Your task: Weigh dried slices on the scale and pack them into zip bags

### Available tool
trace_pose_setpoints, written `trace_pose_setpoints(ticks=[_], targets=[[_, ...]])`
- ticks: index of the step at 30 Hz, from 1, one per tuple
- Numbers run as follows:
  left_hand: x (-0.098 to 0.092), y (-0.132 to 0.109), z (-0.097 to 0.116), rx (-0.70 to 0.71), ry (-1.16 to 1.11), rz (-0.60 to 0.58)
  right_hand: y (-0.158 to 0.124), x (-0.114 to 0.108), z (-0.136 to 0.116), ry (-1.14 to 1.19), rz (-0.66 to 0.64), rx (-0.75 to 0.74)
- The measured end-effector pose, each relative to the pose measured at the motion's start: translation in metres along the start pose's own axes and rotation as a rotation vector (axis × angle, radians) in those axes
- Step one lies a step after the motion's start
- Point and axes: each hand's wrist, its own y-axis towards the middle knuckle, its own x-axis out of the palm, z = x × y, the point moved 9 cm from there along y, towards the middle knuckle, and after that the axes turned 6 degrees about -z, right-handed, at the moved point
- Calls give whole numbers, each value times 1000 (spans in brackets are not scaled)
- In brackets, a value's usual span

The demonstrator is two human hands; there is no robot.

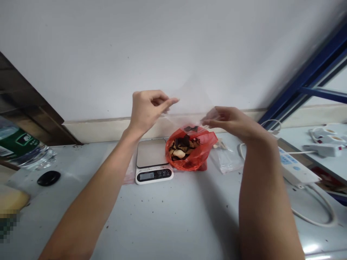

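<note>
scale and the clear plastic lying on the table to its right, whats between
The red bag holding dark and pale pieces, as the head view shows.

Dark, perhaps wooden panelling (25,99) flanks a pale wall (108,54).

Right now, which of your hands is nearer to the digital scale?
Left. The left hand is up above the digital scale; the right hand is farther away, off to the right, near the right edge of the red bag.
</note>
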Motion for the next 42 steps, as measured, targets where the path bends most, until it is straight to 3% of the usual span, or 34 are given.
trace_pose_setpoints(ticks=[4, 7, 13, 17, 23, 27, 31, 37, 42], targets=[[7, -5, -5, 40, -83, -102, 2, 9, -1, -78, -81, 18], [14, -5, 3, 105, -59, -99, 5, 15, -3, -182, -123, 58], [28, 0, 21, 178, 41, -66, 8, 8, -4, -323, 13, 79], [33, 5, 19, 152, -5, -90, 8, 10, -3, -205, -39, -9], [38, 9, 18, 122, -64, -108, 8, 6, 6, -141, -37, -8], [39, 12, 23, 116, -74, -97, 9, 13, 5, -71, -105, -71], [27, 14, 21, 71, -126, -13, 9, 18, 5, 85, -122, -101], [-14, -4, -13, -98, -230, 66, 11, 10, -3, 373, 97, -187], [-48, -39, -51, -310, -170, -44, 18, 23, -20, 504, 171, -215]])
